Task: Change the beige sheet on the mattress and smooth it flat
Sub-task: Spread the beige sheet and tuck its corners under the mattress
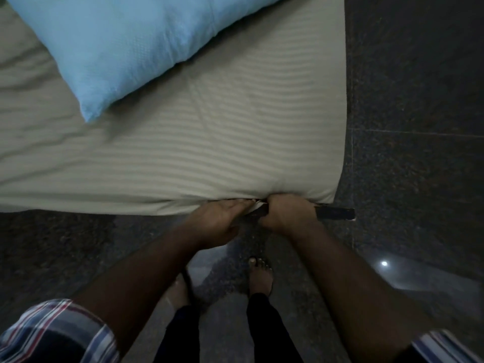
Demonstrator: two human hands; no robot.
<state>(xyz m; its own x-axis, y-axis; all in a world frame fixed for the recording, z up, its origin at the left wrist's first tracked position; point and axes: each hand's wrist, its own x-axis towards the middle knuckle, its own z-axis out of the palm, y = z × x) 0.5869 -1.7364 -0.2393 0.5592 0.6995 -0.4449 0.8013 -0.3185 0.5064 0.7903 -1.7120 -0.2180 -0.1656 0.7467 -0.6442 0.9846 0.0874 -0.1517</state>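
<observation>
Short plaid sleeves are worn on both arms, the left sleeve checked in blue, white, red and dark navy, the right sleeve striped in blue and white. Both forearms are left bare below them. Black trousers are worn, and the feet are bare

From where I stand, no writing, label, brand or number can be read on anything here; it is all too dim and blurred.
</observation>
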